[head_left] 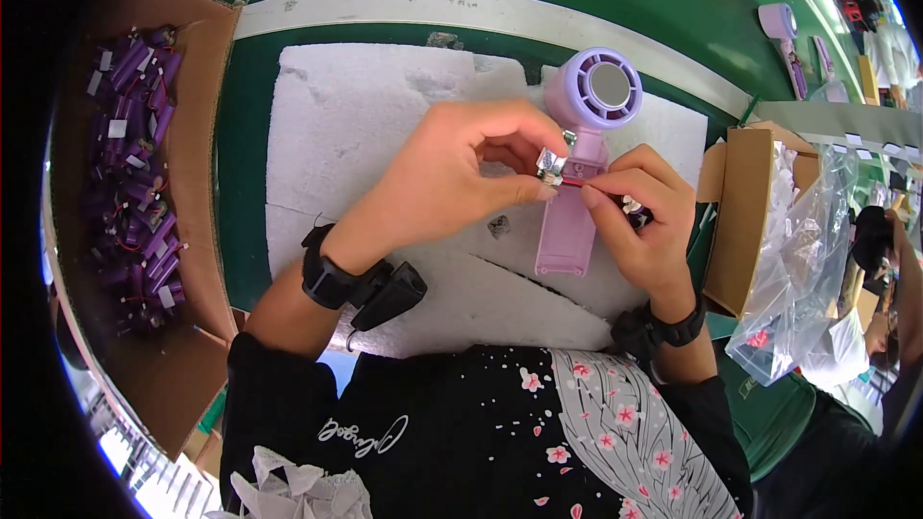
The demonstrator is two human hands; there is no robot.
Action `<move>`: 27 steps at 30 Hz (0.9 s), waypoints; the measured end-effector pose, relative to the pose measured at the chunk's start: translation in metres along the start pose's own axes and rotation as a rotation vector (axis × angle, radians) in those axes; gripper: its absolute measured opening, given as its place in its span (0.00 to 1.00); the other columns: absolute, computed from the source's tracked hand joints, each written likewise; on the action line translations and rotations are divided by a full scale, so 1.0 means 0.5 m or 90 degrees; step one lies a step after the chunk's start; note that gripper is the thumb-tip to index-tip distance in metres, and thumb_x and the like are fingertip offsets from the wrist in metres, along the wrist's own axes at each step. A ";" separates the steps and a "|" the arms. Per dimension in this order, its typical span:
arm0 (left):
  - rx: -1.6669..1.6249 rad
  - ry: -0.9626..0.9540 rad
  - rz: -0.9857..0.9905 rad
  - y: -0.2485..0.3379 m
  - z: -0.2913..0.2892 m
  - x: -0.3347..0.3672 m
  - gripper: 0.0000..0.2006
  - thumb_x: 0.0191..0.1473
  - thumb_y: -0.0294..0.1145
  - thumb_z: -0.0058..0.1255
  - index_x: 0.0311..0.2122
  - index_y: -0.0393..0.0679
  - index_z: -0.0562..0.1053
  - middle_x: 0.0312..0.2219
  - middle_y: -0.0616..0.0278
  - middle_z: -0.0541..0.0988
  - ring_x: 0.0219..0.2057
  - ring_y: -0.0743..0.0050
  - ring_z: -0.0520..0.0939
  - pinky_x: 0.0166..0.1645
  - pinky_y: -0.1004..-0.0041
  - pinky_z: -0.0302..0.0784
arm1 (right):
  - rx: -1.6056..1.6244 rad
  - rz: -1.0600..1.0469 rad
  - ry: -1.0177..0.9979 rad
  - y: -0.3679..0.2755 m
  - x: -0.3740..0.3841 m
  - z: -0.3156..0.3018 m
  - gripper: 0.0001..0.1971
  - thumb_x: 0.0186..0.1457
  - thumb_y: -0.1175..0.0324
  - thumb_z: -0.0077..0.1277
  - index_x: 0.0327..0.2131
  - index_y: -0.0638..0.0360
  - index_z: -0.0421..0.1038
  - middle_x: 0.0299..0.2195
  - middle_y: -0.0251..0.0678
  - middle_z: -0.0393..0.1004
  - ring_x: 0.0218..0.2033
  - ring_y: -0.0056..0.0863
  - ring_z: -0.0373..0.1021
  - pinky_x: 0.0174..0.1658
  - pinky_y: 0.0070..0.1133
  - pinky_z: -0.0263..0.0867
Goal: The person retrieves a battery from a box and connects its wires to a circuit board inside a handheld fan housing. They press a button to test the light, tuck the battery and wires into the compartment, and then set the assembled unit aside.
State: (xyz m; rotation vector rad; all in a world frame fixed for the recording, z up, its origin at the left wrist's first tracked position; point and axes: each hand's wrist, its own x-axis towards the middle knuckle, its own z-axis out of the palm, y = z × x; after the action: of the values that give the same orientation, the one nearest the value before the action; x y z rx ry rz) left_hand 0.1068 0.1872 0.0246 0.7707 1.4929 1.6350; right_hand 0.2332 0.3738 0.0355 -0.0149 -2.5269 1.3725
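A lilac handheld fan lies on a white foam sheet, round head at the far end and open handle shell toward me. Over its neck, my left hand pinches a small circuit board with a pale connector between thumb and fingertips. Red wire runs from that connector to my right hand, whose thumb and forefinger close on it. Something dark with a pale end shows under the curled right fingers, partly hidden; it may be a battery.
A cardboard box of purple battery packs with wires stands at left. Another carton with clear plastic bags is at right. More fan parts lie on the green surface at far right. People are in the background.
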 end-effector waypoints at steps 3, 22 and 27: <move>0.051 0.000 0.043 0.000 0.000 0.000 0.15 0.44 0.12 0.60 0.40 0.36 0.75 0.39 0.60 0.77 0.39 0.76 0.79 0.45 0.75 0.78 | 0.016 0.009 0.004 0.004 -0.001 0.001 0.05 0.45 0.80 0.60 0.29 0.64 0.78 0.25 0.36 0.72 0.22 0.22 0.68 0.24 0.18 0.64; 0.257 0.062 0.177 -0.011 0.017 0.002 0.18 0.42 0.15 0.56 0.42 0.39 0.78 0.33 0.58 0.81 0.32 0.71 0.82 0.39 0.75 0.79 | -0.142 -0.045 0.070 -0.015 0.009 0.028 0.18 0.40 0.73 0.66 0.39 0.56 0.75 0.30 0.32 0.73 0.18 0.22 0.68 0.19 0.18 0.63; 0.274 0.066 0.179 -0.012 0.012 0.004 0.18 0.42 0.16 0.57 0.43 0.40 0.78 0.33 0.58 0.81 0.31 0.68 0.83 0.38 0.76 0.79 | -0.167 -0.084 0.086 -0.001 0.012 0.025 0.19 0.38 0.72 0.67 0.38 0.54 0.76 0.31 0.32 0.73 0.19 0.21 0.70 0.20 0.18 0.66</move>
State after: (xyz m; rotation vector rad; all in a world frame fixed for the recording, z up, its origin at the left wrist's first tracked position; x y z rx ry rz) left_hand 0.1115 0.1921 0.0192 1.1908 1.9142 1.5888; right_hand 0.2247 0.3640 0.0307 0.0076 -2.5249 0.9523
